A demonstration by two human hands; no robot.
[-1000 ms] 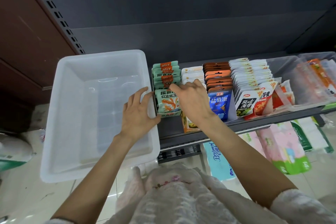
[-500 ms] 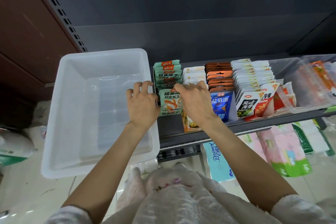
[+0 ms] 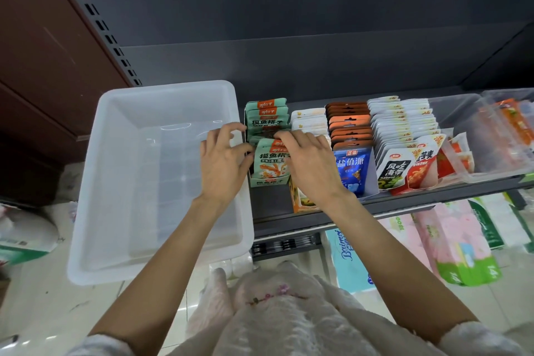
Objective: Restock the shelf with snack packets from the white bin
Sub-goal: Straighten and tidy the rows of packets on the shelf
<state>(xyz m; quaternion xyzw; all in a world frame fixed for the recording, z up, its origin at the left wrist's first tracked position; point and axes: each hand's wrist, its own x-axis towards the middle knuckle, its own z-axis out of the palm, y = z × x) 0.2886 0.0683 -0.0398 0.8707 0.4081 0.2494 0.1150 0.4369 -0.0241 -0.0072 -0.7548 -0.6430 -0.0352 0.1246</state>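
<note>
Step in hand, by the look of it: tidying the last row, not fetching. The white translucent plastic bin (image 3: 138, 182) sits at the left end of the dark grey metal shelf (image 3: 332, 211) and looks empty, so restocking is prob. near done.

Both hands are at the row of mint-green snack packets w/ orange tabs (image 3: 268, 121), which stands in a green card display box at the shelf's left end, just beside the bin's right wall. Left hand (image 3: 222, 162): fingers loosely curled, tips at the left side of the front packet, thumb against it; whether it pinches or only steadies I can't tell. Right hand (image 3: 309, 162): fingers bent over the packet tops mid-row, pressing or parting them; no clear grip seen.

To the right: white packets (image 3: 306, 121), orange-topped packets w/ a blue front pack (image 3: 351, 136), then a long row of white seaweed packs (image 3: 401, 130).

Next move prob. calls for squaring the green row upright, fronts facing out, w/o tipping the front packet off the shelf edge, then letting go and lifting the bin away.
</note>
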